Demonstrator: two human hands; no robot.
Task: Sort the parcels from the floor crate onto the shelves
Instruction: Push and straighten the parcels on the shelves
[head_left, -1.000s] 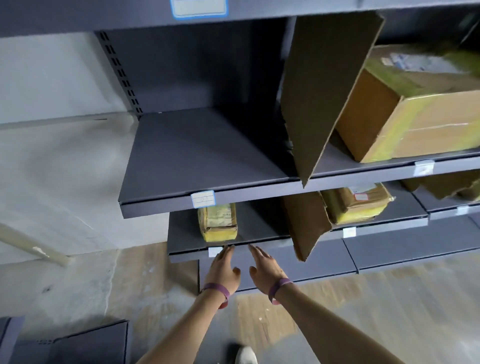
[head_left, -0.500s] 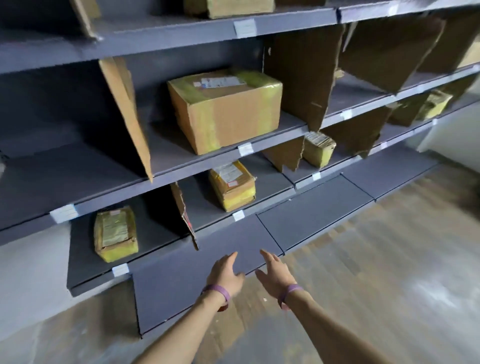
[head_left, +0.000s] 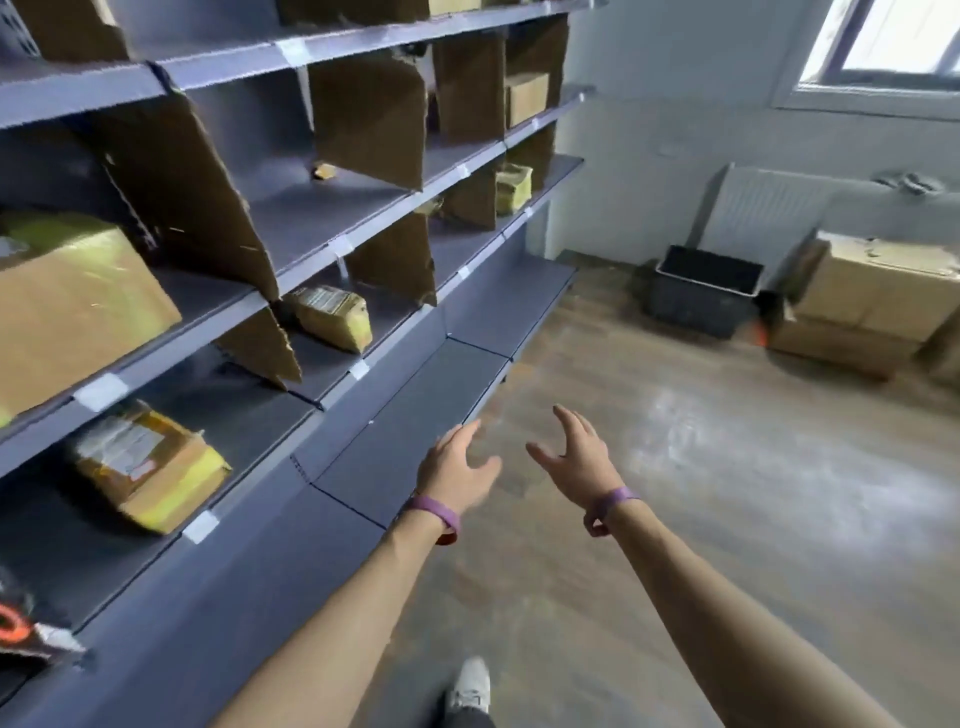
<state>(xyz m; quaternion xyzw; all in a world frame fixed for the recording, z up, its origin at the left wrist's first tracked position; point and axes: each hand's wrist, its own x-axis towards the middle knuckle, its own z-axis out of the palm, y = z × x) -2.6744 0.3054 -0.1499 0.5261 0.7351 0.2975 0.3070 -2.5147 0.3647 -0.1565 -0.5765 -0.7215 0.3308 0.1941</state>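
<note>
My left hand (head_left: 454, 465) and my right hand (head_left: 576, 460) reach forward over the floor beside the lowest shelf (head_left: 415, 410), both empty with fingers spread. Each wrist wears a purple band. The grey shelving (head_left: 332, 244) runs along the left, split by cardboard dividers (head_left: 192, 187). Yellow-taped parcels lie on it: a large box (head_left: 72, 306) at far left, a small parcel (head_left: 148, 465) below it, another (head_left: 332, 317) further along and one (head_left: 513, 182) near the far end. A dark floor crate (head_left: 704, 291) stands by the far wall.
Stacked cardboard boxes (head_left: 872, 301) stand right of the crate under a radiator (head_left: 769, 208). A window (head_left: 893, 41) is at the top right. My white shoe (head_left: 470, 683) is on the wooden floor (head_left: 675, 519). A black and orange packet (head_left: 21, 629) lies at the far left.
The view has swung right along the shelving, from the left end to the room's far corner with the crate. Both hands stay empty and have moved away from the shelf edge.
</note>
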